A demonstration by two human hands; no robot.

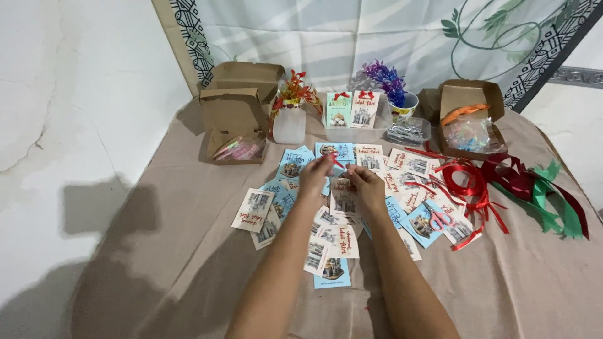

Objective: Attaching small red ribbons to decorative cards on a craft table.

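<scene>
Red ribbon piece [335,161] pinched between my left hand [316,176] and right hand [367,186], each grip closed on it, held above the card [343,196] over the table [188,251]. Judgement: keep tension even, loops small.

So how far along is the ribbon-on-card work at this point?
Done: two cards with red bows stand propped at the back. In hand: the left hand and right hand work a short red ribbon piece over a card. Left: the many loose cards bear no bows; red ribbon lies uncut nearby.
</scene>
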